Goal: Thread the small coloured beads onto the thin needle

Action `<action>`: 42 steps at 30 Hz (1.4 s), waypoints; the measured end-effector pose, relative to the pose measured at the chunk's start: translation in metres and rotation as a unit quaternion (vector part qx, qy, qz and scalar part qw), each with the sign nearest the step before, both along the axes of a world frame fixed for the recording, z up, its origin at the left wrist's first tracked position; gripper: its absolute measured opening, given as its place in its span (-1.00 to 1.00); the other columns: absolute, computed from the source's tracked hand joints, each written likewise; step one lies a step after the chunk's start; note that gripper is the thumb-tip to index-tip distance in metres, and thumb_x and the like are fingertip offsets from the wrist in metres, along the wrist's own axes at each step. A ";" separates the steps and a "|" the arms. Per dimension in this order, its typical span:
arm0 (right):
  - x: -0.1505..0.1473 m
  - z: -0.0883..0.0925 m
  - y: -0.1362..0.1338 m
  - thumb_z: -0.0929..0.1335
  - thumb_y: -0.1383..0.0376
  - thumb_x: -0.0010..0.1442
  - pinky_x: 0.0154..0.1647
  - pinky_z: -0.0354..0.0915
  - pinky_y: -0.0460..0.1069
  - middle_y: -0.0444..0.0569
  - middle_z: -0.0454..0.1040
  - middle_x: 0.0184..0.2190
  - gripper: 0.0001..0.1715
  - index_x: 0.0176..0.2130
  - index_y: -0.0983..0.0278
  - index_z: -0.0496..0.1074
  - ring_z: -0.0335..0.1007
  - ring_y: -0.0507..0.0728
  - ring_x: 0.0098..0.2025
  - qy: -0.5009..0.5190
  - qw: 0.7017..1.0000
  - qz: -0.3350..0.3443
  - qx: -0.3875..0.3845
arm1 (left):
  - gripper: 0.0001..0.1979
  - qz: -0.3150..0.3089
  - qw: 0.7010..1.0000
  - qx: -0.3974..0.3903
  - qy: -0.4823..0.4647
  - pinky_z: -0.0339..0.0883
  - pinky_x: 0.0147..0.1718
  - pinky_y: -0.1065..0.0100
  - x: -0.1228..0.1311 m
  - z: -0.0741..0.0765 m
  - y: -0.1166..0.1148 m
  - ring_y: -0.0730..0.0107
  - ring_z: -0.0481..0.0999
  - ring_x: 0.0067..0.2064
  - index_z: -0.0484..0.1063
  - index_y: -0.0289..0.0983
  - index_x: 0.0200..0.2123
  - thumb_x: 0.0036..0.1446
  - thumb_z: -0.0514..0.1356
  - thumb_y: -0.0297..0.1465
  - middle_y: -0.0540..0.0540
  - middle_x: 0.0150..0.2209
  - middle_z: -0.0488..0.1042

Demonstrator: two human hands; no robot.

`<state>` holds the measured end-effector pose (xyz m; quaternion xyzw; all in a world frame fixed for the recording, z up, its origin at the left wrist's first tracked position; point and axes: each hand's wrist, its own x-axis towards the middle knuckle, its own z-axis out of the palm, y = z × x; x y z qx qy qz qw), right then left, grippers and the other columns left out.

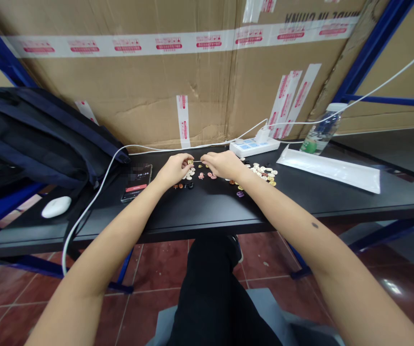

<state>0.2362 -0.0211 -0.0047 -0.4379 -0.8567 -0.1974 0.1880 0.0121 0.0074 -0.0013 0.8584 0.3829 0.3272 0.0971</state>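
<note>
My left hand point(175, 169) is closed in a pinch on a small yellow button-like piece point(190, 162) above the black table. A thin pale string point(197, 161) runs from it to my right hand point(224, 164), whose thumb and fingers pinch its other end. Below and between the hands lie small pink pieces point(212, 176). White pieces point(190, 174) lie by my left fingers, with orange and black ones point(190, 185) nearer me. Under my right forearm is a purple piece point(240, 194). A larger pile of cream and yellow pieces point(262, 170) is partly hidden behind that arm.
A phone point(137, 182) and a white oval case point(56, 207) lie left, before a dark backpack point(48, 134). Behind the pile stands a white power strip point(254, 146) with a cable. A bottle point(322, 129) and a flat white packet point(331, 168) are right. Cardboard point(138, 77) backs the table.
</note>
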 end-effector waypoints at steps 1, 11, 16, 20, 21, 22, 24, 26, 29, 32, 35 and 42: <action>-0.001 0.000 -0.001 0.19 0.26 0.48 -0.37 -0.04 0.01 0.02 0.62 -0.13 -0.65 0.02 0.25 0.49 0.48 0.11 -0.28 0.006 1.000 -0.003 -0.013 | -0.81 0.002 1.000 0.001 0.001 0.52 -0.15 0.26 0.000 0.000 0.000 0.32 0.61 -0.29 0.54 -0.34 -0.10 0.20 0.27 -0.47 -0.19 -0.20 0.64; 0.001 -0.001 0.002 0.25 0.30 0.39 -0.24 0.17 0.00 0.07 0.58 -0.13 -0.69 -0.08 0.31 0.56 0.47 0.13 -0.21 0.082 0.995 0.023 -0.043 | -0.81 0.005 1.000 0.009 -0.003 0.53 -0.14 0.26 -0.001 -0.001 0.001 0.30 0.61 -0.28 0.54 -0.31 -0.11 0.19 0.28 -0.44 -0.15 -0.24 0.63; 0.005 -0.001 0.004 0.22 0.27 0.45 -0.26 0.17 0.00 0.07 0.58 -0.08 -0.64 0.00 0.28 0.56 0.48 0.14 -0.19 0.055 0.997 0.022 -0.043 | -0.80 0.015 1.000 0.001 -0.003 0.52 -0.13 0.25 -0.002 -0.001 0.001 0.29 0.61 -0.27 0.55 -0.33 -0.10 0.19 0.28 -0.46 -0.17 -0.22 0.63; 0.006 0.004 0.002 0.21 0.24 0.46 -0.25 0.16 -0.01 0.01 0.64 -0.12 -0.63 0.04 0.20 0.56 0.52 0.15 -0.18 0.051 0.996 0.003 -0.071 | -0.81 0.013 1.000 -0.002 -0.002 0.52 -0.13 0.24 -0.002 -0.002 0.002 0.29 0.62 -0.26 0.54 -0.33 -0.10 0.21 0.27 -0.46 -0.18 -0.21 0.64; 0.005 0.004 0.001 0.21 0.24 0.46 -0.25 0.16 0.00 0.00 0.65 -0.14 -0.62 0.05 0.19 0.56 0.53 0.16 -0.19 0.051 0.995 -0.005 -0.080 | -0.81 0.012 1.000 0.002 -0.001 0.52 -0.13 0.24 -0.002 -0.002 0.003 0.30 0.62 -0.26 0.54 -0.33 -0.10 0.21 0.26 -0.45 -0.18 -0.20 0.64; 0.005 0.005 0.000 0.20 0.24 0.46 -0.25 0.17 0.00 0.00 0.66 -0.15 -0.61 0.05 0.18 0.56 0.54 0.17 -0.20 0.051 0.995 -0.013 -0.088 | -0.82 0.011 1.000 0.006 0.001 0.52 -0.13 0.25 -0.002 -0.002 0.003 0.30 0.61 -0.26 0.54 -0.32 -0.10 0.22 0.25 -0.45 -0.18 -0.20 0.64; 0.003 0.005 0.000 0.20 0.24 0.46 -0.24 0.18 0.00 0.01 0.67 -0.16 -0.59 0.06 0.17 0.57 0.54 0.18 -0.20 0.054 0.993 -0.021 -0.102 | -0.82 0.012 1.000 0.013 0.003 0.52 -0.12 0.24 -0.003 -0.003 0.003 0.30 0.61 -0.26 0.54 -0.31 -0.10 0.22 0.25 -0.45 -0.18 -0.18 0.64; 0.003 0.003 0.000 0.19 0.26 0.45 -0.22 0.19 0.00 0.01 0.66 -0.13 -0.58 0.06 0.16 0.58 0.54 0.18 -0.17 0.061 0.993 -0.016 -0.104 | -0.82 0.015 1.000 0.015 0.004 0.52 -0.10 0.23 -0.003 -0.003 0.003 0.29 0.61 -0.25 0.55 -0.31 -0.10 0.22 0.25 -0.45 -0.19 -0.17 0.64; 0.004 0.001 0.002 0.21 0.30 0.43 -0.25 0.16 -0.01 0.02 0.65 -0.09 -0.57 0.09 0.15 0.58 0.53 0.18 -0.14 0.049 0.997 -0.008 -0.064 | -0.82 0.016 1.000 0.006 0.004 0.52 -0.10 0.23 -0.002 -0.002 0.002 0.28 0.62 -0.24 0.55 -0.31 -0.11 0.21 0.27 -0.46 -0.20 -0.17 0.64; 0.006 0.000 0.003 0.21 0.35 0.40 -0.35 0.07 0.00 0.04 0.63 -0.14 -0.54 0.12 0.14 0.57 0.51 0.17 -0.21 0.016 0.999 -0.025 -0.021 | -0.82 0.016 1.000 -0.005 0.001 0.51 -0.11 0.23 -0.001 0.000 0.001 0.27 0.62 -0.24 0.55 -0.32 -0.11 0.21 0.28 -0.46 -0.19 -0.19 0.64; 0.005 0.001 0.001 0.21 0.36 0.40 -0.37 0.04 0.01 0.05 0.62 -0.15 -0.52 0.16 0.15 0.54 0.50 0.16 -0.26 0.002 0.999 -0.032 -0.009 | -0.81 0.021 1.000 -0.004 -0.001 0.51 -0.10 0.22 0.000 0.002 -0.001 0.26 0.62 -0.24 0.55 -0.33 -0.09 0.21 0.27 -0.46 -0.19 -0.20 0.64; 0.001 0.002 -0.002 0.23 0.31 0.43 -0.29 0.08 0.00 0.07 0.64 -0.11 -0.61 0.07 0.22 0.56 0.52 0.17 -0.20 -0.007 0.999 -0.024 -0.044 | -0.81 0.023 1.000 0.001 0.007 0.51 -0.09 0.21 -0.001 0.000 0.000 0.24 0.62 -0.23 0.56 -0.34 -0.10 0.21 0.28 -0.47 -0.22 -0.16 0.63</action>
